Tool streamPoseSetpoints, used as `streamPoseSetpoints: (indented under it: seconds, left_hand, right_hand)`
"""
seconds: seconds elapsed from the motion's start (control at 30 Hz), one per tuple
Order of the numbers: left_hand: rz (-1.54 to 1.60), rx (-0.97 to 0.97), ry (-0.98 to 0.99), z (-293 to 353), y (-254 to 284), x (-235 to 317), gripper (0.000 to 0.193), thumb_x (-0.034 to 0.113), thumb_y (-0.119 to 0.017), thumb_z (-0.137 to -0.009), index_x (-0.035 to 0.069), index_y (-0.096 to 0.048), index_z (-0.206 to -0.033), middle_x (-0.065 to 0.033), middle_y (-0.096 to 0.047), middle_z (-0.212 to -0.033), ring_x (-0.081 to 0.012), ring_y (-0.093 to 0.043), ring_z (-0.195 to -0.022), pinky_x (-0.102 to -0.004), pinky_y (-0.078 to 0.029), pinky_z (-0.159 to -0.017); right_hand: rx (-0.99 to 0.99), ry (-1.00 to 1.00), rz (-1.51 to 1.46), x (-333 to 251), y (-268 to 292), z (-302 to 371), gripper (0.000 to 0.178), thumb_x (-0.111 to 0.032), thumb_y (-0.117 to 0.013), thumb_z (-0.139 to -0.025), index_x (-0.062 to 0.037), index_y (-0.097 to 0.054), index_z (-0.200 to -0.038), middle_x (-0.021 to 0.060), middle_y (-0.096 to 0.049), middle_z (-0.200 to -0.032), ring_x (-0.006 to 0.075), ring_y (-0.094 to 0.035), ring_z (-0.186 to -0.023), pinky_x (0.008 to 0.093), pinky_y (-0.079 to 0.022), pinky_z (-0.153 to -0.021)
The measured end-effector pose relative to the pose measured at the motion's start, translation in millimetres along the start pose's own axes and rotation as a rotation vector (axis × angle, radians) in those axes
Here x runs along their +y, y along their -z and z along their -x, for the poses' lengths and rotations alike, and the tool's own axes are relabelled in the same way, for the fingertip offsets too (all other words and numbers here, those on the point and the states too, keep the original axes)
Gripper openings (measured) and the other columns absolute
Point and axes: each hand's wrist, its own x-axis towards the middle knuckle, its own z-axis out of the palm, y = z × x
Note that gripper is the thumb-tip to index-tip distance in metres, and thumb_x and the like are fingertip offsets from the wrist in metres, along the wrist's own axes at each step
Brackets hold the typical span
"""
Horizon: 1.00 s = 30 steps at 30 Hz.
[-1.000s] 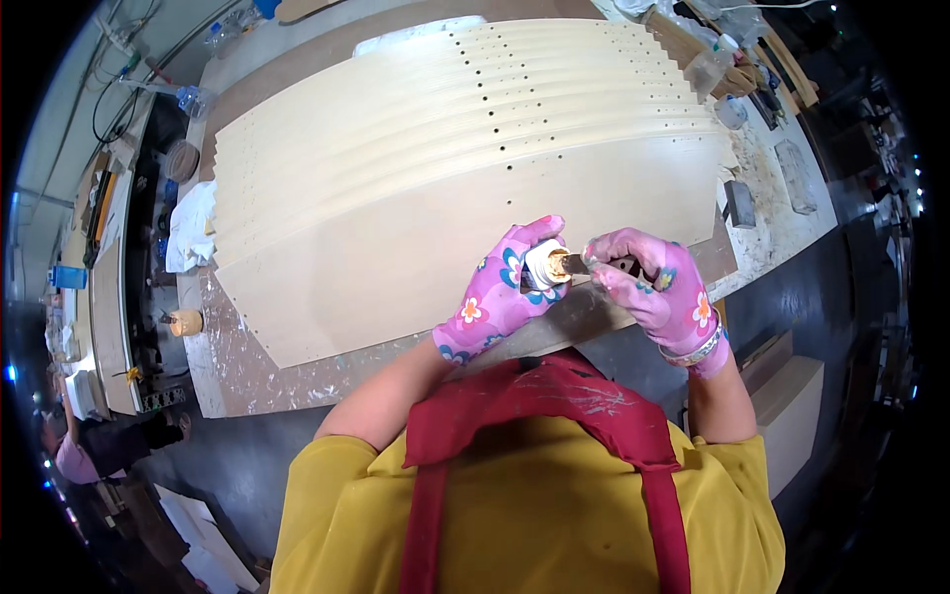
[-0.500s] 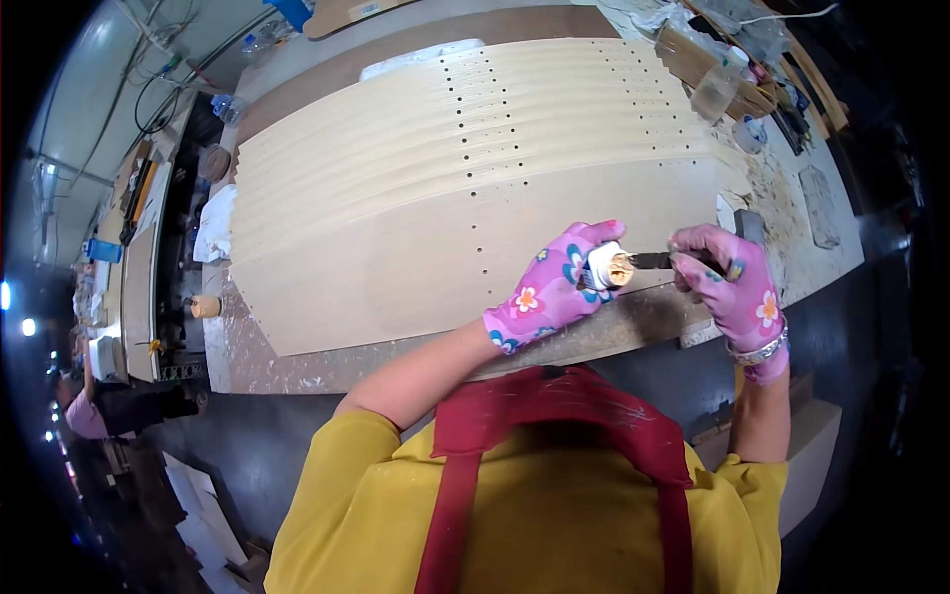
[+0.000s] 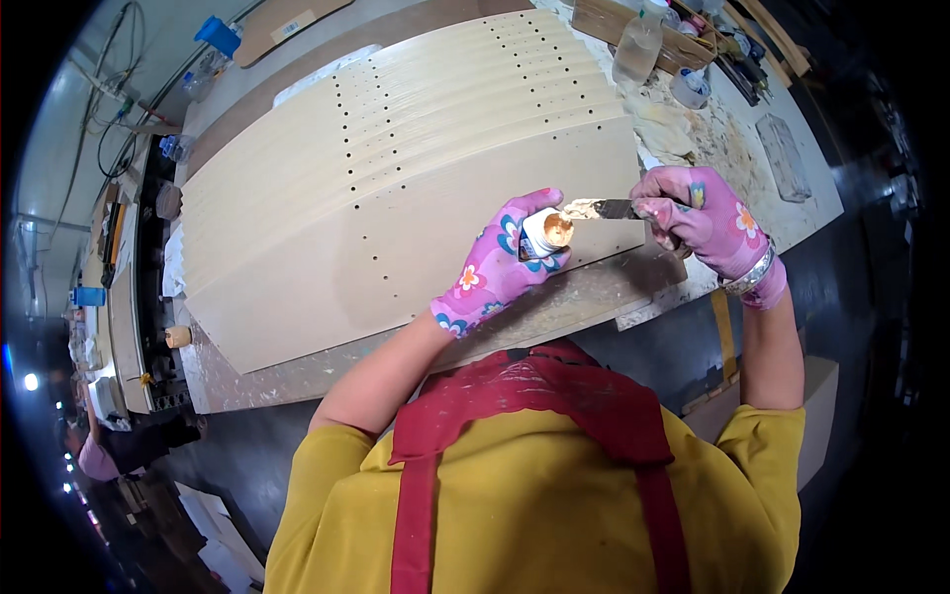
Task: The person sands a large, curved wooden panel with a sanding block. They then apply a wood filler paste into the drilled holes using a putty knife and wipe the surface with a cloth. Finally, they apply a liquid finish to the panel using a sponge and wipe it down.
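Note:
My left hand (image 3: 505,259), in a pink flowered glove, is closed round a small white jar (image 3: 546,234). Its open mouth faces me and shows tan paste inside. My right hand (image 3: 705,220), gloved alike, grips a putty knife (image 3: 617,209) whose dark blade points left. A lump of pale paste (image 3: 582,209) sits on the blade tip, just above and right of the jar's mouth. Both hands are above the near edge of a stack of pale wooden panels (image 3: 297,287), laid overlapping like steps, with rows of dark drilled holes.
The panels lie on a paint-spotted workbench (image 3: 237,393). At the far right are a clear plastic bottle (image 3: 638,48), a roll of tape (image 3: 690,89) and a grey block (image 3: 783,158). A tan paste container (image 3: 177,337) stands at the left edge. Another person (image 3: 99,457) is far left.
The knife blade has come out of the jar and now carries paste. My right hand has risen slightly. The view has shifted, so the panels sit further left.

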Motion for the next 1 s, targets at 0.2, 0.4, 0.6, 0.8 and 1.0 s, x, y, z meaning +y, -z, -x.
streamPoseSetpoints:
  seconds: [0.2, 0.4, 0.6, 0.8, 1.0]
  left_hand:
    - [0.015, -0.022, 0.062, -13, -14, 3, 0.064, 0.003, -0.074, -0.081, 0.007, -0.043, -0.137, -0.0059, -0.053, -0.131, -0.0135, -0.054, -0.115, -0.0262, -0.046, -0.097]
    - [-0.175, 0.008, -0.002, -20, -15, -1, 0.065, 0.008, -0.076, -0.080, 0.007, -0.044, -0.137, -0.0073, -0.053, -0.130, -0.0157, -0.056, -0.114, -0.0278, -0.047, -0.096]
    - [-0.058, 0.019, 0.018, -26, -16, -1, 0.065, 0.017, -0.077, -0.080, 0.008, -0.046, -0.136, -0.0095, -0.054, -0.128, -0.0195, -0.058, -0.113, -0.0307, -0.047, -0.095]
    - [-0.029, 0.045, 0.109, -27, -15, -1, 0.063, 0.017, -0.077, -0.080, 0.007, -0.047, -0.134, -0.0093, -0.058, -0.122, -0.0180, -0.059, -0.109, -0.0305, -0.047, -0.094]
    - [-0.113, 0.034, 0.043, -28, -18, 5, 0.062, 0.009, -0.075, -0.081, 0.007, -0.045, -0.135, -0.0069, -0.056, -0.126, -0.0144, -0.057, -0.111, -0.0272, -0.047, -0.094]
  right_hand:
    - [-0.048, 0.023, 0.072, 14, 4, -7, 0.022, -0.022, -0.059, -0.090, -0.0012, -0.067, -0.094, 0.0049, -0.057, -0.061, 0.0135, -0.054, -0.054, 0.0277, -0.043, -0.054]
    - [0.099, 0.271, 0.361, 17, 10, 0, 0.020, -0.013, -0.059, -0.084, -0.0072, -0.068, -0.100, 0.0091, -0.065, -0.075, 0.0298, -0.063, -0.070, 0.0371, -0.049, -0.064]
    - [-0.014, 0.448, 0.682, 6, 11, -2, 0.034, -0.007, -0.063, -0.075, -0.0145, -0.068, -0.108, 0.0057, -0.063, -0.083, 0.0262, -0.063, -0.080, 0.0390, -0.048, -0.071]
    - [0.037, 0.479, 0.499, 15, 22, -4, 0.032, -0.010, -0.061, -0.077, -0.0156, -0.069, -0.107, 0.0049, -0.063, -0.082, 0.0253, -0.063, -0.079, 0.0376, -0.048, -0.071]
    - [0.048, 0.512, 0.579, 19, 12, -10, 0.030, -0.012, -0.060, -0.078, -0.0133, -0.070, -0.106, 0.0066, -0.065, -0.082, 0.0280, -0.063, -0.076, 0.0377, -0.049, -0.071]
